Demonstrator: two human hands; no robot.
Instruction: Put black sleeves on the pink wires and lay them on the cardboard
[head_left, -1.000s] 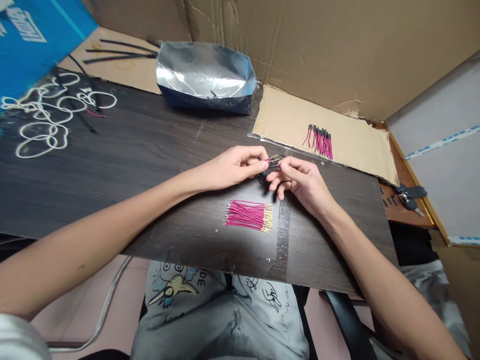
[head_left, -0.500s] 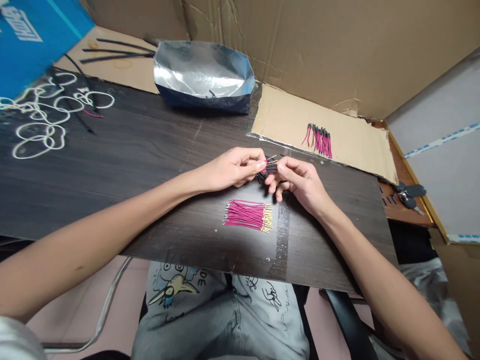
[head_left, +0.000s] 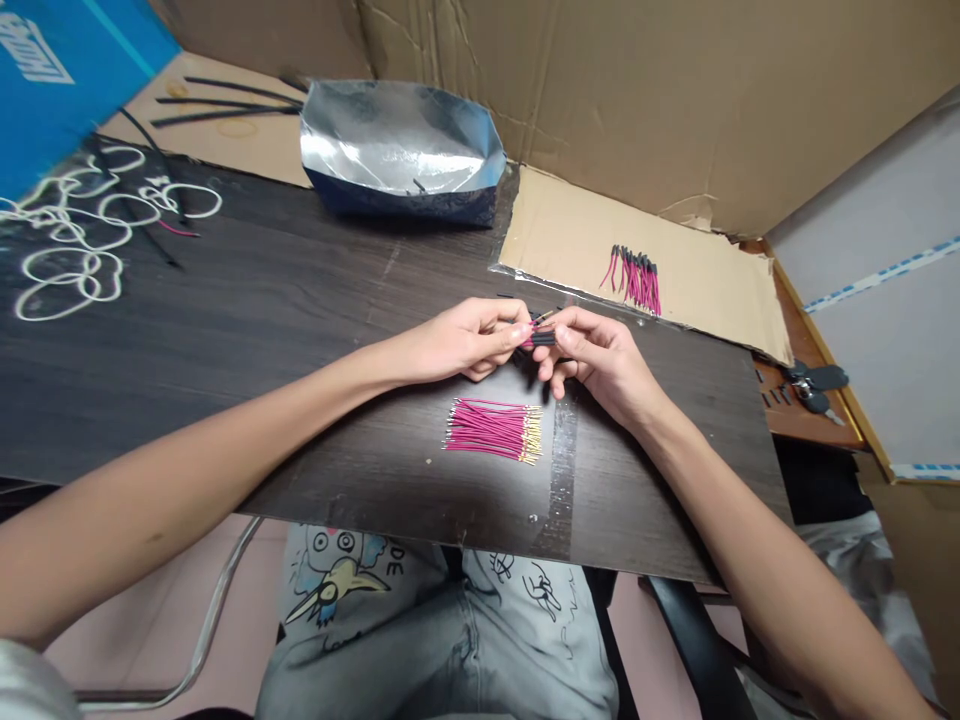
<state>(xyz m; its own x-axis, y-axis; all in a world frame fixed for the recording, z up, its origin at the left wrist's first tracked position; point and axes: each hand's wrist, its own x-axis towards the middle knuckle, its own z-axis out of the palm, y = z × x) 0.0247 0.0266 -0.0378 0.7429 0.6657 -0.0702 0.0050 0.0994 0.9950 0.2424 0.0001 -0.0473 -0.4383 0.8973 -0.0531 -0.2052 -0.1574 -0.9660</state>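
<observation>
Both hands have barely moved over the last second; the left hand (head_left: 461, 340) pinches a pink wire (head_left: 534, 330) while the right hand (head_left: 600, 362) grips black sleeves (head_left: 546, 338) at its tip, above the wire pile (head_left: 491, 430) on the table (head_left: 262, 300).

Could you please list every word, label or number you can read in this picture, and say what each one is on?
"DE": black letters on the printed trousers, among cartoon drawings; possibly part of a longer word.
White lettering on the blue box: cut off by the frame edge and too blurred to read.
Nothing readable on the foil tray, the cardboard or the pink wires.
</observation>
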